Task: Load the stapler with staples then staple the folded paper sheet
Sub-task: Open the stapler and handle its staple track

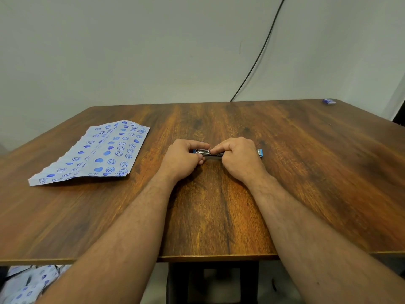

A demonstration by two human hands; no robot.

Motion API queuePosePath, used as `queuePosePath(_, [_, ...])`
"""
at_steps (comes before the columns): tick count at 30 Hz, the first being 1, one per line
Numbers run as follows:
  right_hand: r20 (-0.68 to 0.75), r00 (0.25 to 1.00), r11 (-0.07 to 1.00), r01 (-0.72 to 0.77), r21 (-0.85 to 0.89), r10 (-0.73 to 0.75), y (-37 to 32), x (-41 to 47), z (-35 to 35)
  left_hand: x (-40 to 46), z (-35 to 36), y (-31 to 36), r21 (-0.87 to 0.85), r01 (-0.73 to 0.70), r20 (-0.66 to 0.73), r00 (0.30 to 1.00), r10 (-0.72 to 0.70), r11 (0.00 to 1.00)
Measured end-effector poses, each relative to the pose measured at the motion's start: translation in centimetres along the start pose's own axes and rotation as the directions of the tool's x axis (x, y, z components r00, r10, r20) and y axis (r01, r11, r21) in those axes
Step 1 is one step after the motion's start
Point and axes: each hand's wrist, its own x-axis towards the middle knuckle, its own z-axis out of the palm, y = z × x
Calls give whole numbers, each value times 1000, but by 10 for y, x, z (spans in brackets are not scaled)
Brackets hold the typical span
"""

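Loading step in hand, by my read: stapler [208, 152] at table [219, 216] centre, left hand [183, 160] gripping its left end, right hand [241, 159] curled round the right half, forefinger on the metal channel. Staples not discernible. Next move likely needs the strip seated, then closing. Paper [94, 152] lies at 9 o'clock, well apart. Small blue box [329, 101] at 1 o'clock corner; cable [258, 53] on plain wall.

Left hand [183, 159]: fingers curled round the stapler's [209, 152] left end.
Right hand [238, 157]: grips its right part; blue end beyond the knuckles.
Folded paper sheet [92, 153]: well left of the fingers.
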Motion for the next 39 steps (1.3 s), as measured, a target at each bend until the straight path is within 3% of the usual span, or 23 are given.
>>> queuePosePath(6, [-83,992,995,-88,37,91,0,0,1,-3,0,3,-6,1,-6,1000,-1,1000])
queuePosePath(9, [-131,967,970,-232,-79,220,1,1,2,-4,-1,4,-39,19,-25,999,-20,999])
queuePosePath(12, [-99,958,948,-283,-147,271,-3,0,-1,-6,-1,6,-45,15,-38,999,-16,999])
queuePosePath(17, [-63,972,941,-237,-241,228,-8,-3,-2,-14,-3,15,57,-26,-34,999,28,998])
queuePosePath(26, [-78,990,987,-128,-97,121,2,2,3,-13,1,10,35,-163,-133,977,166,986])
queuePosePath(29, [-93,993,994,-85,-69,79,1,2,0,-12,0,13,128,-203,-112,970,218,971])
queuePosePath(39, [-120,991,997,-64,-41,58,0,1,-1,-14,2,13,168,-195,-82,974,211,966])
